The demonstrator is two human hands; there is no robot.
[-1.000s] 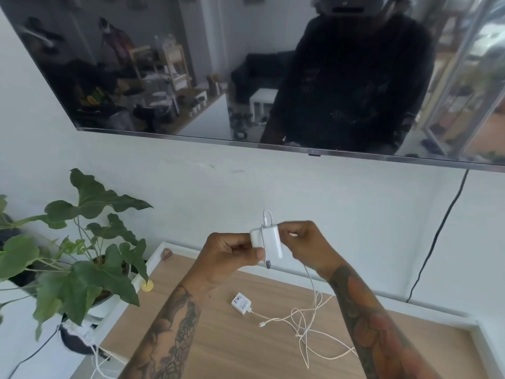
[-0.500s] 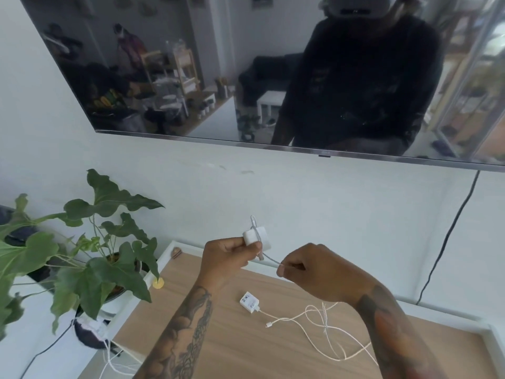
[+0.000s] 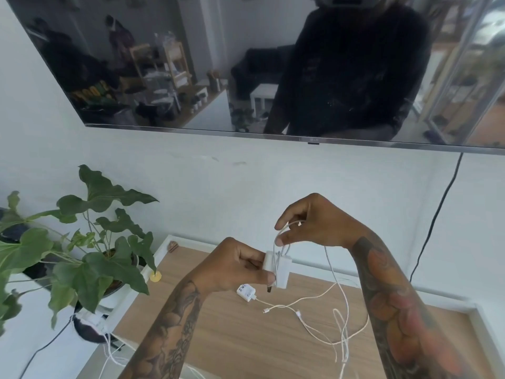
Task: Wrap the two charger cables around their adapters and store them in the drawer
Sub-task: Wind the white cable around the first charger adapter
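Note:
My left hand (image 3: 240, 265) grips a white adapter (image 3: 281, 270) above the wooden cabinet top (image 3: 232, 337). A turn or two of its white cable (image 3: 332, 272) lies around the adapter. My right hand (image 3: 311, 222) pinches that cable in a loop just above the adapter, and the rest hangs down to the wood. A second, smaller white adapter (image 3: 246, 291) lies flat on the wood below my left hand. Its thin cable (image 3: 276, 306) trails to the right into a loose tangle (image 3: 341, 332) with the first cable. No drawer is in view.
A leafy potted plant (image 3: 90, 250) stands at the left beside the cabinet. A wall-mounted television (image 3: 191, 64) hangs above, with a black cord (image 3: 437, 212) running down the wall at right. A small yellow object (image 3: 155, 277) sits on the white rim (image 3: 164, 250).
My right hand has risen from beside the adapter to above it, carrying the cable up and over. My left hand with the adapter has shifted right and a little lower.

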